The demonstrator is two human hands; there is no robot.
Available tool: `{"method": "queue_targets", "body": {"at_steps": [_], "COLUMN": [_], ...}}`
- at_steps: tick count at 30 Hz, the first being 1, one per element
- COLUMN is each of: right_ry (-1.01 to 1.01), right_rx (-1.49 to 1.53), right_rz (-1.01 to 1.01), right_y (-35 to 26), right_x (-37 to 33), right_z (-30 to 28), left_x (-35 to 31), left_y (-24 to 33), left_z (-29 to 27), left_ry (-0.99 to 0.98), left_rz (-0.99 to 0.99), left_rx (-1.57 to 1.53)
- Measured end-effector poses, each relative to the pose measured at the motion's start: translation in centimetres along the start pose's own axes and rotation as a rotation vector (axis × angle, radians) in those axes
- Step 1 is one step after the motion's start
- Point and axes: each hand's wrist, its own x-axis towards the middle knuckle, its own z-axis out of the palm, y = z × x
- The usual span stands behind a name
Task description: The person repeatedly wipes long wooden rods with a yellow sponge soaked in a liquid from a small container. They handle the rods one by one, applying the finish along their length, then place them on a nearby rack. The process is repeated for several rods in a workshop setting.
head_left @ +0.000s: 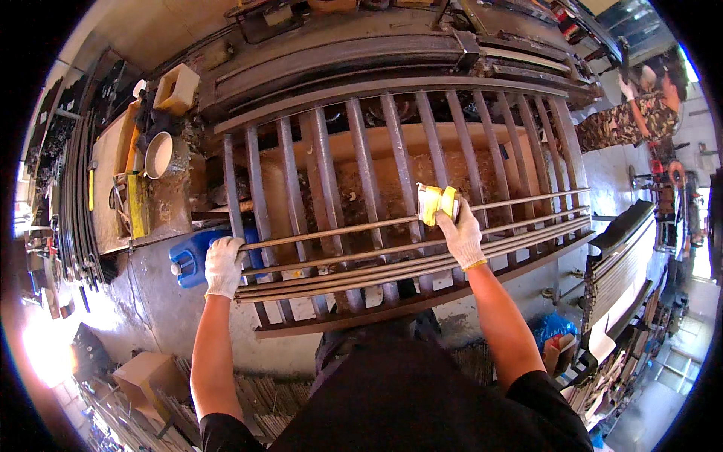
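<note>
Across a dark metal slatted rack (323, 162) lie several long thin metal rods (346, 282), running left to right. My left hand (224, 266), in a white knit glove, is closed around the left end of the farthest rod (339, 231). Toward the middle of that rod, my gloved right hand (461, 239) grips a yellow-and-white folded pad (435, 203). The pad sits on or against the rod; whether it wraps fully round is hidden. The other rods rest together closer to me, near the front rail of the rack.
A blue plastic jug (192, 258) stands on the floor beside my left hand. At left, a bench (169, 207) carries a round metal pan (159, 155) and a yellow box (138, 205). Another person (629, 120) in camouflage clothing is at the far right. A cardboard box (151, 380) sits behind, lower left.
</note>
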Motion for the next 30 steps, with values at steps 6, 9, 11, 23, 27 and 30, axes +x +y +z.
{"method": "queue_targets", "body": {"at_steps": [6,9,11,23,27,30], "right_ry": [0.08,-0.032,-0.205,-0.499,-0.317,-0.13], "right_rx": [-0.066,-0.239,-0.364,0.025,0.337,0.219], "right_rz": [0.002,-0.214,-0.357,0.12,0.155,0.16], "right_y": [-4.0,-3.3,-4.2,0.2,3.2,2.8], "right_x": [-3.1,-3.9,-3.3,-1.8,-4.6,-6.3], "right_z": [-2.1,-4.5,-5.9,-3.6,-3.1,-5.3], "left_x": [-3.7,-5.2,-5.0,-5.5,-5.8,-5.9], "left_y": [5.5,8.0,9.8,10.0,9.9,9.9], "left_z": [2.3,4.4,4.1,5.1,5.6,5.4], "left_ry": [0.351,0.261,0.218,0.26,0.241,0.228], "left_rz": [-0.562,-0.861,-0.935,-1.114,-1.168,-1.112], "left_rx": [-0.02,-0.033,-0.083,-0.03,-0.13,-0.093]}}
